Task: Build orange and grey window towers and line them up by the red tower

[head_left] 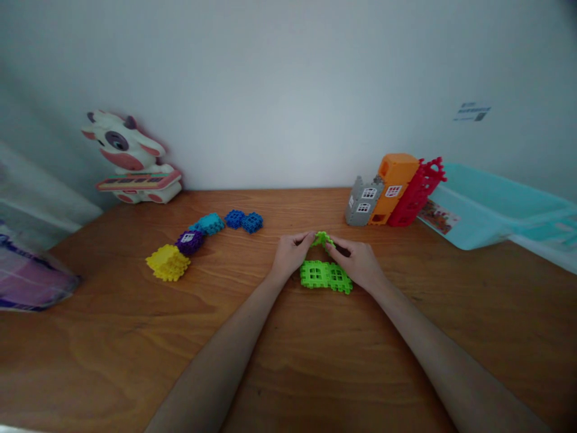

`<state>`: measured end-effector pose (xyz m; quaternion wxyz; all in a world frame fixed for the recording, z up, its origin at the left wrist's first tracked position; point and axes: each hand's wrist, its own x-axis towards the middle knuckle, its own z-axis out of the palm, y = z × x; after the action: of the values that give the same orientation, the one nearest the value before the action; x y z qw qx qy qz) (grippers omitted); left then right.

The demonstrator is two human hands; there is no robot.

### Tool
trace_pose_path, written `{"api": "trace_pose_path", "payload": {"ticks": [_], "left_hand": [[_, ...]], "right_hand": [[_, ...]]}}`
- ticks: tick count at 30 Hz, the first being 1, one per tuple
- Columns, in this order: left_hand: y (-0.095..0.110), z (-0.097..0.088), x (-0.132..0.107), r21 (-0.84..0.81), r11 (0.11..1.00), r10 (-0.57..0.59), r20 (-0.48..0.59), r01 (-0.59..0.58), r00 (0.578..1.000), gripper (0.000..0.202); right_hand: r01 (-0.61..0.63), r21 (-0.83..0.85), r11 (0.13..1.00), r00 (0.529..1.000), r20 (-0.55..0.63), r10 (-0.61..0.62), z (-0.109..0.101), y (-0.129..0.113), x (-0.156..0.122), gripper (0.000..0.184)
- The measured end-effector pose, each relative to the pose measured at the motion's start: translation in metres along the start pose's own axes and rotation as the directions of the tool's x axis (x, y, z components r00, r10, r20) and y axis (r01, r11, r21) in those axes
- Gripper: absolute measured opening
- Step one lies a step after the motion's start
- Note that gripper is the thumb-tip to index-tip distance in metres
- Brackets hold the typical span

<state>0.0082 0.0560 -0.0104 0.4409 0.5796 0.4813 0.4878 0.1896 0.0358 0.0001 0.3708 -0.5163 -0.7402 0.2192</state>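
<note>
Green plastic block (323, 239) at center frame looks light and stiff, likely easiest held by its edges, where the left hand (292, 254) and right hand (356, 261) pinch it between their fingers.

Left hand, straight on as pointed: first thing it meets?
The left hand meets the lime-green plastic waffle block first, and seems to be touching it; depth is unclear.
</note>
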Motion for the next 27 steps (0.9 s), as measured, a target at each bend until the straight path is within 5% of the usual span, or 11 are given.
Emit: {"api": "trace_pose_path", "payload": {"ticks": [15,22,27], "left_hand": [[-0.004,0.000,0.001,0.046,0.998,0.052,-0.132,-0.046,0.990,0.049],[-0.014,0.003,0.003,-0.002,0.998,0.054,-0.166,-0.055,0.985,0.038],[-0.016,0.001,0.003,-0.067,0.995,0.065,-0.128,-0.074,0.990,0.021]], "right_hand": [[-0.114,0.314,0.942,0.988,0.134,0.075,-0.002,0.017,-0.001,0.063],[-0.124,0.273,0.954,0.990,0.098,0.100,-0.001,0.015,-0.001,0.049],[-0.135,0.221,0.966,0.988,-0.045,0.148,0.002,0.018,0.001,0.035]]}}
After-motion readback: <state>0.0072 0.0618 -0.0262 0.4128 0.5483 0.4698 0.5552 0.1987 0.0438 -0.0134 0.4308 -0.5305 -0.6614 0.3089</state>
